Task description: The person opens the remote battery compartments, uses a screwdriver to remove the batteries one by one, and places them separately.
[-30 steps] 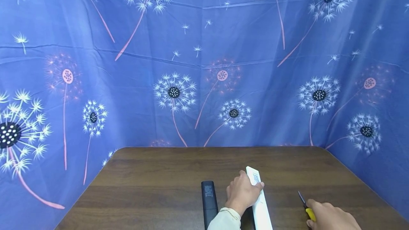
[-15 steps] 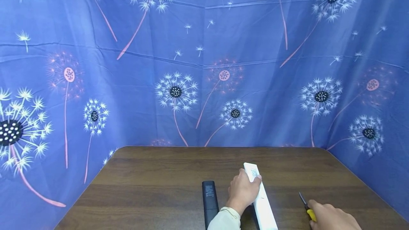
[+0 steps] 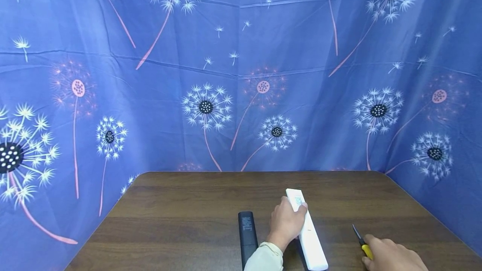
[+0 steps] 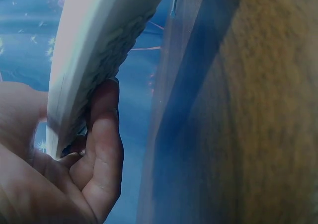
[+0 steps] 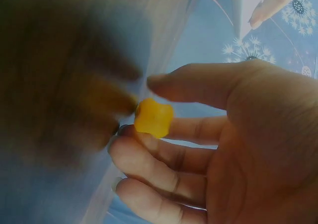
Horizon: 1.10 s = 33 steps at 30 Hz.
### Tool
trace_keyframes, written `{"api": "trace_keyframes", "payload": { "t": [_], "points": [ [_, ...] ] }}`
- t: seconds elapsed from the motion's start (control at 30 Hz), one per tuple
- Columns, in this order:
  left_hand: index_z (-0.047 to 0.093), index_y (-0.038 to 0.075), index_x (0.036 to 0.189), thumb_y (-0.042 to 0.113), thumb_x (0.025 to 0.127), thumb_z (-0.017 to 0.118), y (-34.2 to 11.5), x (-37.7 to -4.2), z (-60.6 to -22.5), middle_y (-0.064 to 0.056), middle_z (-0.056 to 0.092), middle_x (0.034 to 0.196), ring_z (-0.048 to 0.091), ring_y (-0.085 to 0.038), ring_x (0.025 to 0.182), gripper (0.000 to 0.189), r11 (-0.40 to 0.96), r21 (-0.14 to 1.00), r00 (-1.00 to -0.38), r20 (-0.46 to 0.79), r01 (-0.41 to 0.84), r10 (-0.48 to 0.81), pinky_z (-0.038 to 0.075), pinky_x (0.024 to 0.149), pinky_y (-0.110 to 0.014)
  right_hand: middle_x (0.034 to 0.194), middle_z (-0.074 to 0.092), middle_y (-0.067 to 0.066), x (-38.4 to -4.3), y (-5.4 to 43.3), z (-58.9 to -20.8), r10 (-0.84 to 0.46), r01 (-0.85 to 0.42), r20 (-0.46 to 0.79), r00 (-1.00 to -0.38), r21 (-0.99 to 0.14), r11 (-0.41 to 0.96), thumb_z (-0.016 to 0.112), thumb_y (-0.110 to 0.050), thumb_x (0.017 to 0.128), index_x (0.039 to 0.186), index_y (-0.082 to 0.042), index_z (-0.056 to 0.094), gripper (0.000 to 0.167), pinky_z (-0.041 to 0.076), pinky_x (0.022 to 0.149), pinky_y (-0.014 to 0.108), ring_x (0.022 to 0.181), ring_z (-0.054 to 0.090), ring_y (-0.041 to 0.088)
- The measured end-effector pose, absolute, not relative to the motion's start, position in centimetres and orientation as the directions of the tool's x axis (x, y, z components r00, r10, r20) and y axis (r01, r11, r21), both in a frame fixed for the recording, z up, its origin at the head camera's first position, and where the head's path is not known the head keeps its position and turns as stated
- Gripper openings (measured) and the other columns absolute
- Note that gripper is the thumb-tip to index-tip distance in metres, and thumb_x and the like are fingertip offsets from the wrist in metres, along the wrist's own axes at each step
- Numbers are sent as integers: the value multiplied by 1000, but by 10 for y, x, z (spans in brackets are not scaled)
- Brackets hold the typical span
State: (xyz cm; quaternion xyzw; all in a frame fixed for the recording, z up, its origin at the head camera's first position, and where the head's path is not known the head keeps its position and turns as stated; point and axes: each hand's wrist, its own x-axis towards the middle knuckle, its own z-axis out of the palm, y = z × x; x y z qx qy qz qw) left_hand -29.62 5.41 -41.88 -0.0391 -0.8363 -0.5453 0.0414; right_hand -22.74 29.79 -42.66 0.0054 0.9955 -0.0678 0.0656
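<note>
My left hand (image 3: 288,223) grips a white remote control (image 3: 310,237) by its sides near the far end, its back with a printed code turned up. In the left wrist view the remote's button side (image 4: 117,45) faces down over the table, with a gap beneath it, and curled fingers (image 4: 107,144) lie along it. At the right, my right hand (image 3: 393,254) has its fingers round the yellow handle of a screwdriver (image 3: 367,251), whose thin dark shaft points away to the left. In the right wrist view the handle's end (image 5: 155,118) shows between thumb and fingers, low at the tabletop.
A black remote control (image 3: 247,233) lies with its labelled back up, left of the left hand. The brown wooden table (image 3: 169,221) has rounded far corners. A blue dandelion-print curtain (image 3: 233,108) hangs behind it and along both sides.
The white remote has risen and shifted slightly away with my left hand, and its near end has come into view. My right hand and the screwdriver stay almost where they were.
</note>
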Motion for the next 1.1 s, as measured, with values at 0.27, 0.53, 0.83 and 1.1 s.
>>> {"api": "trace_keyframes", "payload": {
  "t": [0.27, 0.53, 0.83, 1.1],
  "points": [
    [51, -8, 131, 39, 94, 67, 56, -296, -421, -5, 54, 73, 56, -15, 54, 62, 361, 927, -995, 97, 100, 25, 48, 42, -30, 86, 61, 4, -225, 292, -419, 4, 15, -80, -997, -133, 991, 70, -49, 89, 102, -12, 62, 40, 45, 61, 58, 77, 62, 31],
    [52, -8, 127, 37, 95, 67, 57, -296, -420, -5, 53, 71, 56, -15, 51, 57, 322, 942, -995, 92, 95, 23, 48, 39, -30, 100, 67, 11, -226, 281, -409, -29, -29, 4, -1000, -111, 993, 67, -49, 92, 115, -9, 65, 47, 47, 64, 61, 87, 65, 40],
    [52, -7, 129, 36, 95, 68, 57, -296, -418, -6, 53, 71, 57, -15, 52, 57, 300, 950, -997, 79, 81, 18, 49, 40, -31, 108, 70, 10, -226, 257, -399, -55, -70, 103, -993, -147, 987, 66, -48, 93, 117, -13, 67, 43, 49, 65, 59, 92, 68, 37],
    [51, -6, 128, 35, 96, 67, 57, -297, -418, -7, 53, 71, 58, -16, 51, 54, 282, 956, -997, 73, 76, 20, 50, 40, -31, 108, 71, 8, -227, 237, -393, -58, -73, 84, -995, -197, 978, 65, -53, 93, 116, -13, 69, 46, 50, 70, 60, 96, 68, 34]
  ]
}}
